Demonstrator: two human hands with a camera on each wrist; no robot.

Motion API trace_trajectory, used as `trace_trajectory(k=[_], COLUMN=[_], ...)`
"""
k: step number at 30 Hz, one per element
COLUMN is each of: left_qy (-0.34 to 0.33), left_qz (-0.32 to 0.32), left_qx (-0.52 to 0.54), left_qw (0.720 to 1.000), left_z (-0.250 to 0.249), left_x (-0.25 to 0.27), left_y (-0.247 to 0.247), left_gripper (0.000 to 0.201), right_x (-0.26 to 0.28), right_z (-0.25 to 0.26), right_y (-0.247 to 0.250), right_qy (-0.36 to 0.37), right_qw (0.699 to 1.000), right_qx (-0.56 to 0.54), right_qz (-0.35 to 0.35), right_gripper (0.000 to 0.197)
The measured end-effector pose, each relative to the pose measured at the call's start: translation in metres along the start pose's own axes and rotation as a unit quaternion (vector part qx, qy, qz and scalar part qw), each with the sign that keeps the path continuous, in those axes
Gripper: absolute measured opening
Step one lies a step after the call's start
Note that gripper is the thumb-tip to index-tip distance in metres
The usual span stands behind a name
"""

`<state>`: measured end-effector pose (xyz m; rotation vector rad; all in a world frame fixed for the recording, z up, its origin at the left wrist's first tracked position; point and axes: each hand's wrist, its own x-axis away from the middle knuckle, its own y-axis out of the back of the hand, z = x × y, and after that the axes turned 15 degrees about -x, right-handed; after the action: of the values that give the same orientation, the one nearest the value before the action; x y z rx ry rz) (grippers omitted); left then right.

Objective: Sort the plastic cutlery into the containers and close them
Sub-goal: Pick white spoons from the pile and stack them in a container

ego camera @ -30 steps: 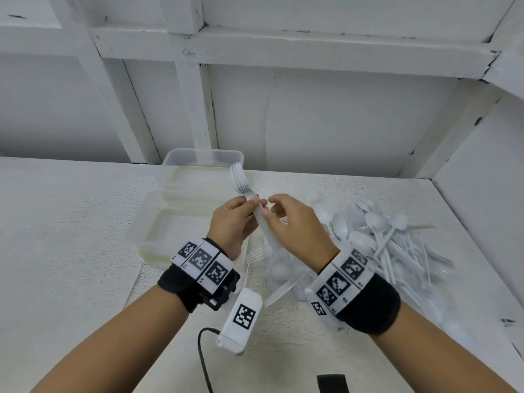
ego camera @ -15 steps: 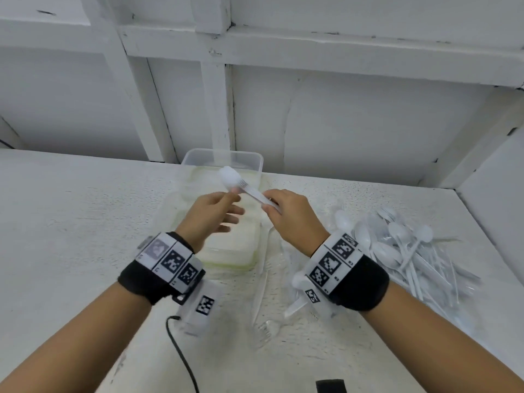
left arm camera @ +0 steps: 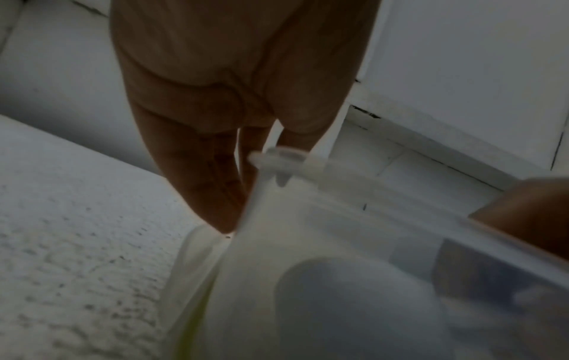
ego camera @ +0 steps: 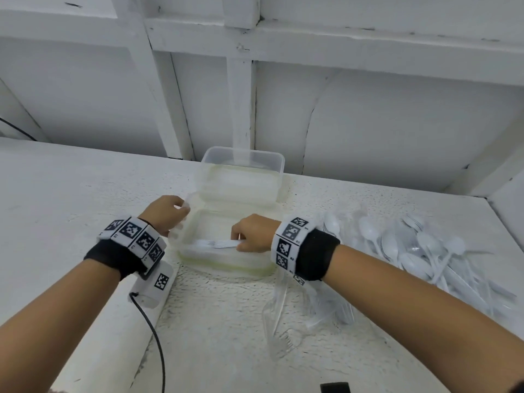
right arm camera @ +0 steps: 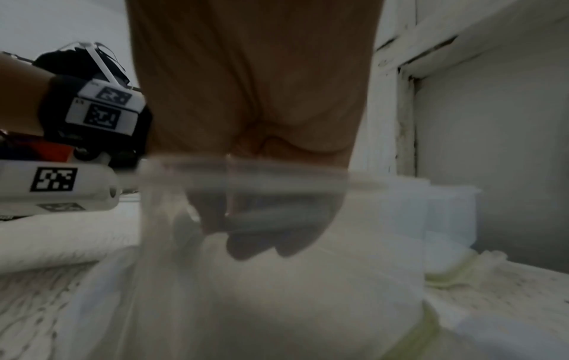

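Steadying the near container [ego camera: 226, 265] at its nine o'clock rim with the left hand [ego camera: 167, 212], the right hand [ego camera: 252, 234] pinches forks [ego camera: 218, 244] low inside it, likely releasing next, then reaching toward three o'clock for the cutlery pile [ego camera: 419, 251] on the desk [ego camera: 71, 194].

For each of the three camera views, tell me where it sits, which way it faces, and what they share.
Head: worn on the head, looking forward and down at the near container, spoon pile, both forearms, left hand and right hand pinching forks.
Left wrist: under the left wrist, looking along the fingers gripping the container's corner.
Right wrist: under the right wrist, looking through the container wall at the fingers; the other wristband shows.
Shared: all three show the near container.
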<state>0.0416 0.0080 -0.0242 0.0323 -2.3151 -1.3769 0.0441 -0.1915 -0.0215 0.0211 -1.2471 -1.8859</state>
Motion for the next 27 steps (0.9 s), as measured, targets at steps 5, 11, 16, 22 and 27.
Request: trace_trajectory(k=[5,11,16,22,27], left_qy=[-0.001,0.003,0.009,0.005,-0.043], left_qz=[0.015,0.021,0.016,0.002,-0.134], left_qx=[0.031,0.043,0.041,0.001,-0.038], left_qw=[0.999,0.999,0.999,1.0,0.989], left_z=[-0.002,-0.003,-0.002,0.0,-0.016], left_x=[0.001,0.0,-0.001,-0.001,0.015], left_y=[0.002,0.002,0.001,0.003,0.008], left_gripper=[0.02,0.021,0.02,0.029,0.036], right_x=[-0.01,-0.013,-0.018,-0.011,0.032], right_z=[-0.001,0.0,0.0,0.0,-0.004], right_y=[-0.003,-0.004,-0.01,-0.005,0.017], right_qy=[-0.017,-0.002,0.003,-0.001,0.032], right_qw=[0.999,0.998,0.996,0.998,0.993], right_qx=[0.01,-0.064,-0.09,-0.066,-0.092], right_qz=[0.045,0.024,0.028,0.012,-0.07], right_gripper=[0.036,0.037,0.033,0.039,0.037])
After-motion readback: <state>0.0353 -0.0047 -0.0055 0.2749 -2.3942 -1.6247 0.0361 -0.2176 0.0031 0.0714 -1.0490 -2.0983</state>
